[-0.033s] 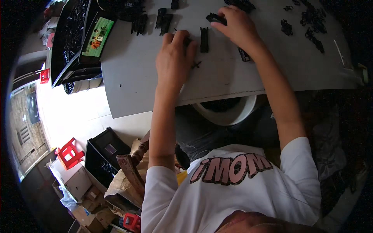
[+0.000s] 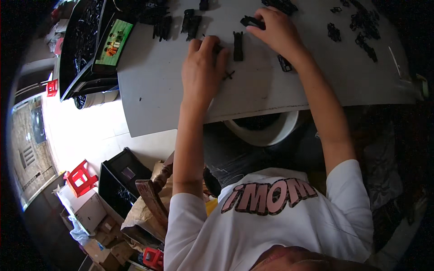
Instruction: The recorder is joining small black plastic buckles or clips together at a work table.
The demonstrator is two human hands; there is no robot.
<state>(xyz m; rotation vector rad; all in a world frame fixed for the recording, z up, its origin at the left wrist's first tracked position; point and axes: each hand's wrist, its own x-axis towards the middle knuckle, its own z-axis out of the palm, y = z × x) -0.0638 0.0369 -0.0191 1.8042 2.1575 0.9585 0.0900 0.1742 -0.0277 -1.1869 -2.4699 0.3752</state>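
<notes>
- We read the step as assembly or sorting of small black plastic parts on the grey tabletop (image 2: 158, 90). Both hands are down at the parts.
- Left hand (image 2: 203, 67): palm down, fingers curled onto the table. The fingertips cover something dark, and we cannot tell if they grip it or just press on it.
- Right hand (image 2: 275, 31): fingers are closed around a black piece (image 2: 251, 21) at the far side of the table.
- A long black part (image 2: 238, 46) lies flat between the two hands, just beside the left fingertips. A small cross-shaped bit (image 2: 228, 75) sits by the left thumb side. Another black part (image 2: 285, 63) lies under the right wrist.
- Supply: loose black parts (image 2: 361, 27) are scattered far right, and a dark tray of parts (image 2: 83, 40) stands at the left with a lit phone screen (image 2: 113, 43) leaning on it.
- Our judgement on the next move: the piece in the right hand has to meet the long part, so the left hand needs to steady that part first, and alignment matters.
- Against the earlier frame we see no difference: hands, parts and tray sit in the same places.
</notes>
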